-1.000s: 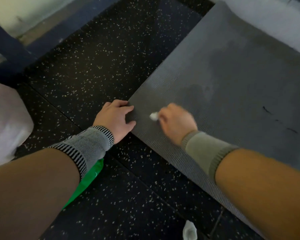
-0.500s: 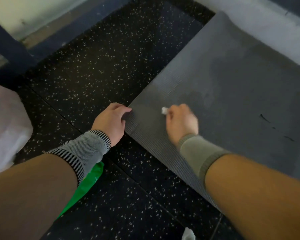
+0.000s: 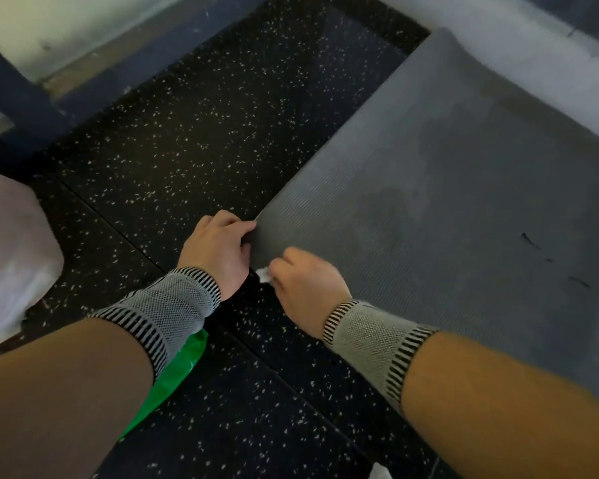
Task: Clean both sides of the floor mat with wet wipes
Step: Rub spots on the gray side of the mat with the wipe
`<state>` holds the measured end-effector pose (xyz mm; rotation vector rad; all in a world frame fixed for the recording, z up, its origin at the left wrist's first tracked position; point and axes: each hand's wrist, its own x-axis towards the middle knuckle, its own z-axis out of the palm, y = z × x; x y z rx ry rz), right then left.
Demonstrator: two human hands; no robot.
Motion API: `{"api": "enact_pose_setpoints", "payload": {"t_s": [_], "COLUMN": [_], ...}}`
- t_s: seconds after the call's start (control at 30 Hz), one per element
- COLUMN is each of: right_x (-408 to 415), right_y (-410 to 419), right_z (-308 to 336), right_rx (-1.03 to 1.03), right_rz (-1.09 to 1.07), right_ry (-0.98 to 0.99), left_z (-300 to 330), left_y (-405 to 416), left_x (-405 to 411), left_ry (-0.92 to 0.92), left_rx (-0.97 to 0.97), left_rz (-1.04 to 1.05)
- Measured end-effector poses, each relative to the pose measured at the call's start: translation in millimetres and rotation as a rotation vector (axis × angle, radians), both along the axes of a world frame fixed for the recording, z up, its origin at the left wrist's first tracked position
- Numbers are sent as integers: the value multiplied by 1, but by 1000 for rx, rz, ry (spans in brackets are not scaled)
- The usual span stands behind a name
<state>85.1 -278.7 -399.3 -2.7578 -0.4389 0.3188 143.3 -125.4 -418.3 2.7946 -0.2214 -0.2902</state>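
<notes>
Beside mat point(image 3: 446, 209) corner: green bag point(image 3: 173, 371), white bag point(image 3: 11, 257), crumpled wipe point(image 3: 379, 471).

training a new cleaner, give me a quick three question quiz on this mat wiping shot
1. True or false: the left hand holds the corner of the floor mat.
2. What does the right hand pinch? A) a brush B) a white wet wipe C) a spray bottle
3. Fill in: the green item lies under the ______ forearm.

Key: 1 true; 2 B; 3 left
</notes>
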Motion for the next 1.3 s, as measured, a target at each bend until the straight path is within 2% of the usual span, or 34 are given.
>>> {"api": "enact_pose_setpoints", "payload": {"t_s": [0.07, 0.1, 0.2, 0.23, 0.27, 0.33, 0.4, 0.47, 0.53, 0.57, 0.6, 0.7, 0.77, 0.8, 0.87, 0.93, 0.97, 1.07, 1.1, 1.17, 1.23, 1.3], "right_x": [19, 35, 60, 54, 44, 16, 21, 49, 67, 65, 58, 20, 31, 47, 77, 79, 69, 30, 37, 70, 100, 94], "right_y": [-19, -30, -50, -40, -22, 9, 0, -26, -43, -40, -27, 17, 6, -4, -22, -17, -3, 30, 25, 5, -16, -11], "right_z": [2, 2, -1, -3, -2, -1, 1, 1, -1, -3, -3, 2, 3, 3, 1, -2, -2, 0, 0, -1, -1, -3], "right_rx": [-56, -83, -98, -102, -79, -22, -31, -104, -110, -117, -117, -17, -48, -87, -142, -101, -63, 24, 11, -64, -117, -97], "right_rz": [82, 10, -422, -458, -418, -156, 34, -64, -379, -465, -450, -74, 60, 22, -231, -386, -336, 54, 112, 20, -226, -268], "right_ry": [-1, -13, -27, -45, -31, -9, -16, -37, -36, -33, -36, -1, -4, -17, -20, -4, -8, 6, 0, -30, -17, -32], "left_z": [0, 0, 3, 4, 6, 8, 11, 11, 10, 10, 10, 12, 12, 12, 11, 11, 12, 15, 15, 13, 11, 10], "left_y": [2, 3, 4, 3, 2, 1, -1, 2, 4, 4, 3, 0, 0, 1, 4, 5, 3, -2, -3, -3, -1, -3], "left_x": [1, 1, 5, 7, 9, 9, 9, 9, 9, 10, 11, 14, 15, 14, 13, 14, 15, 17, 16, 15, 13, 14], "left_ry": [12, 20, 58, 74, 88, 107, 117, 141, 162, 164, 161, 153, 167, 179, 204, 211, 203, 163, 148, 123, 110, 83], "left_rx": [-8, -10, -15, -20, -29, -50, -77, -94, -112, -123, -135, -162, -176, -189, -206, -213, -210, -206, -207, -193, -178, -191], "left_rz": [-9, -15, -14, -1, 14, 44, 58, 57, 65, 76, 90, 131, 154, 168, 191, 213, 222, 264, 266, 241, 230, 231]}}
